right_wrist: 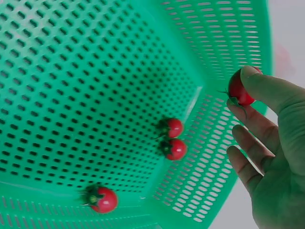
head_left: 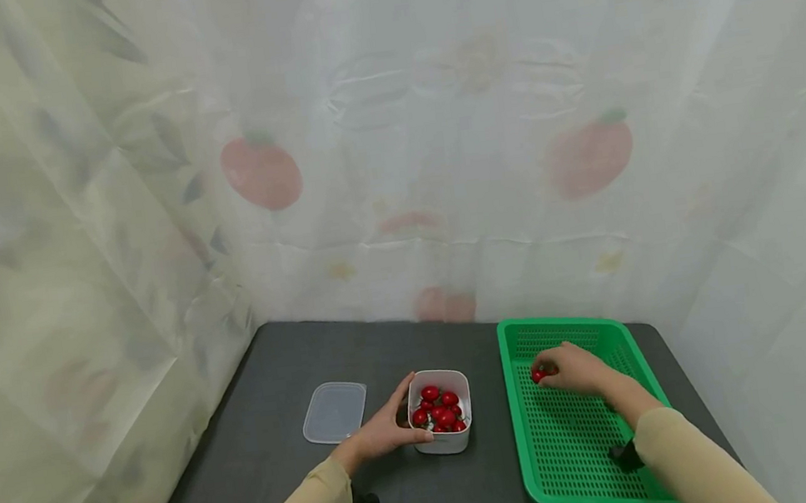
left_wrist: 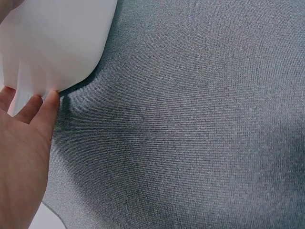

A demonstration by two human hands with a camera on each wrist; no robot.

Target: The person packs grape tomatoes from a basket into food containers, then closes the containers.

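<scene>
A white container (head_left: 451, 442) holding several red cherry tomatoes (head_left: 447, 418) stands mid-table. My left hand (head_left: 387, 431) grips it from the left, thumb at the near side; in the left wrist view fingertips of that hand (left_wrist: 24, 143) touch the wall of the white container (left_wrist: 62, 38). Over the left part of the green basket (head_left: 520, 438), my right hand (head_left: 576, 369) pinches a tomato (right_wrist: 237, 88) between thumb and index finger, the other fingers loosely bent. Three more tomatoes lie in the basket in the right wrist view, one of them (right_wrist: 104, 200) apart from the other two (right_wrist: 175, 149).
A translucent lid (head_left: 335, 412) lies on the dark table (head_left: 433, 499), left of the container. Patterned curtains (head_left: 399, 160) hang behind and at both sides. The basket takes up the table's right part, its rim raised.
</scene>
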